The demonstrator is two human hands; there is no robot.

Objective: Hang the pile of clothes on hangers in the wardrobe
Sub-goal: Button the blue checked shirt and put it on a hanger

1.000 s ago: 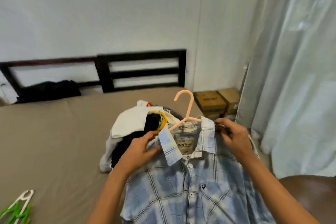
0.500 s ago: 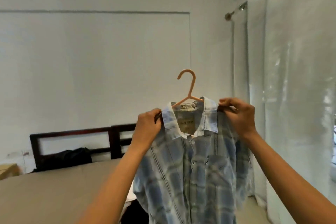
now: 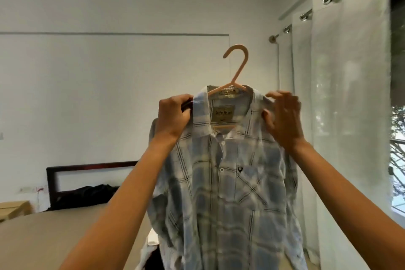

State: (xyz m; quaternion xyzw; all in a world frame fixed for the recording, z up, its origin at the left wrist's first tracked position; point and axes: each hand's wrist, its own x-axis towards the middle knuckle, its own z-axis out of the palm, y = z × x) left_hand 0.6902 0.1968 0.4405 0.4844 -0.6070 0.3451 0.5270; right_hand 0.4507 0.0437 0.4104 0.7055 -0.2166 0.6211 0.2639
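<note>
Head view: left hand [image 3: 173,116] pinches shirt [image 3: 230,182] at 9 o'clock of hanger [image 3: 240,67], right hand [image 3: 285,120] at 3 o'clock, hold too blurred to tell; we should level both shoulders.

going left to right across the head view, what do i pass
box → headboard → left hand → hanger → right hand → curtain → window; the shirt spans both hands, so it is left out

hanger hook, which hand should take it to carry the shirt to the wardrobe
Probably the right hand: its fingers look loose at one shoulder of the shirt, near the hanger hook, while the left hand grips the other shoulder.
</note>
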